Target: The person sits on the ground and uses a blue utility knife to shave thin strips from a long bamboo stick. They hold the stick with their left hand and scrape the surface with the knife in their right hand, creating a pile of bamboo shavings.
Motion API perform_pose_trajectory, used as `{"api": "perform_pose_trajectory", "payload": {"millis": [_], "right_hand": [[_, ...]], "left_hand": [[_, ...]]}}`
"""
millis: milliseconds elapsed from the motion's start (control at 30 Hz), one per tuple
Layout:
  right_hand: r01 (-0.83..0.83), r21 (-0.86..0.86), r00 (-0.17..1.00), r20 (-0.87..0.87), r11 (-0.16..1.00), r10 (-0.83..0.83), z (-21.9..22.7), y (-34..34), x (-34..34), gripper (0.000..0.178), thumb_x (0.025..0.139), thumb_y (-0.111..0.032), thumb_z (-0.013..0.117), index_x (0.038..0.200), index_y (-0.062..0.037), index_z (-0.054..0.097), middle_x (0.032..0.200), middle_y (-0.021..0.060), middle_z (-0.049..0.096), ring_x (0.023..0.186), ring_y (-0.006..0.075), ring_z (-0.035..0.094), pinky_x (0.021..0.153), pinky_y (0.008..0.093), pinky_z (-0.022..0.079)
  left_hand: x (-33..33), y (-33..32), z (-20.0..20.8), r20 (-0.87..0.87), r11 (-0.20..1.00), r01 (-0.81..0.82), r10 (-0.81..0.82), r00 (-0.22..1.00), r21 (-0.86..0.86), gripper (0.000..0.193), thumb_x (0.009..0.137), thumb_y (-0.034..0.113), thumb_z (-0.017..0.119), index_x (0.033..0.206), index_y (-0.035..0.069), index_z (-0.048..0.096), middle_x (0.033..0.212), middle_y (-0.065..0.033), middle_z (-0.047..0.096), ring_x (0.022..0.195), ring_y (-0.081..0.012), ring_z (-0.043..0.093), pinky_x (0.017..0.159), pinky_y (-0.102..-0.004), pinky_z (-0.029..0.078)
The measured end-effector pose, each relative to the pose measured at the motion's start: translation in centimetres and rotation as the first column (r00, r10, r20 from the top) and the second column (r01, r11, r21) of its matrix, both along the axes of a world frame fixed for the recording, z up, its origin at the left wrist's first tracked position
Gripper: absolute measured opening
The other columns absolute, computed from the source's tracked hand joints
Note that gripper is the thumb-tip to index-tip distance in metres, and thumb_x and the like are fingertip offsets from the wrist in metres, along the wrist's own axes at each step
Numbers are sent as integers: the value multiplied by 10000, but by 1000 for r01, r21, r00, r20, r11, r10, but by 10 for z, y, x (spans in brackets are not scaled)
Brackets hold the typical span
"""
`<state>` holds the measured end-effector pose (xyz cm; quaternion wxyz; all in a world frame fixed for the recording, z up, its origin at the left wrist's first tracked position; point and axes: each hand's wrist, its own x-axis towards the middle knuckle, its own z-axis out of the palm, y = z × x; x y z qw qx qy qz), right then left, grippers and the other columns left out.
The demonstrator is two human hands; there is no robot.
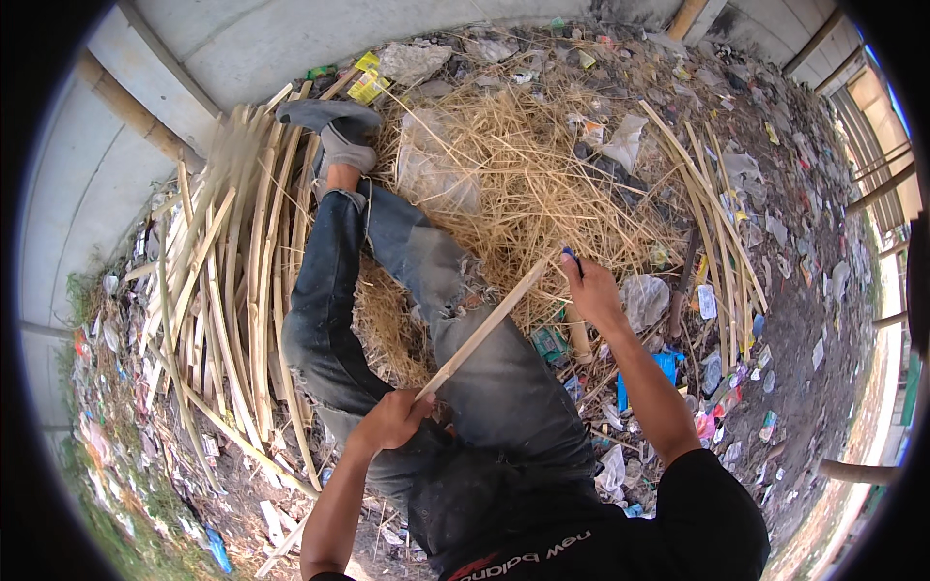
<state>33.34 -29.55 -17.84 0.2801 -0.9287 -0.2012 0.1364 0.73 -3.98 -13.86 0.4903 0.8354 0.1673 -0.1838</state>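
A pale, flat bamboo strip (489, 324) slants across my lap, its far end up and to the right. My left hand (392, 421) is closed around its lower end, above my thigh. My right hand (593, 290) is closed beside the far end, with a small dark blue thing (573, 259) at its fingers; its kind I cannot make out, and whether a blade is there is hidden. Under the strip are my legs in worn dark jeans (504, 387), stretched out over the ground. A heap of straw-like shavings (523, 165) spreads beyond the right hand.
Many long bamboo strips (262, 271) lie piled to the left of my legs. Several more strips (712, 223) lie at the right. Plastic litter and a blue wrapper (649, 378) cover the ground. A grey panel wall (262, 48) stands at the back.
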Motion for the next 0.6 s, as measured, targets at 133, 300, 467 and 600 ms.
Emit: {"api": "perform_pose_trajectory", "payload": {"millis": [133, 300, 467, 600], "right_hand": [[-160, 121, 987, 52, 980, 155, 30, 7, -39, 461, 1077, -428, 552, 872, -31, 665, 611, 181, 616, 585, 423, 638, 561, 500, 491], [-465, 57, 885, 61, 884, 462, 15, 26, -109, 441, 1057, -459, 576, 983, -46, 714, 676, 217, 667, 663, 455, 683, 600, 541, 522], [-196, 4, 981, -9, 981, 196, 11, 23, -46, 470, 1076, -506, 514, 1095, -96, 744, 727, 198, 704, 702, 428, 706, 627, 517, 546], [-332, -25, 938, 100, 943, 332, 13, 21, -68, 475, 1077, -506, 521, 1092, -84, 738, 684, 184, 674, 664, 408, 690, 604, 500, 530]], "left_hand": [[1, 0, -4, -66, 1000, -21, 19, 998, -23, 397, 1081, 315, 563, 968, -56, 650, 778, -285, 640, 767, -486, 637, 705, -513, 474], [1, -7, -15, 5, 997, -33, 33, 999, 68, 370, 1070, 294, 583, 931, -41, 651, 773, -287, 640, 783, -493, 645, 700, -520, 479], [3, -3, 2, 6, 997, 0, -1, 1000, 76, 371, 1070, 303, 577, 924, -31, 650, 814, -298, 655, 827, -503, 655, 720, -545, 490], [9, -8, -2, 1, 992, 6, -6, 1000, 127, 390, 1071, 309, 569, 915, -38, 657, 834, -304, 661, 853, -508, 655, 744, -555, 490]]}}
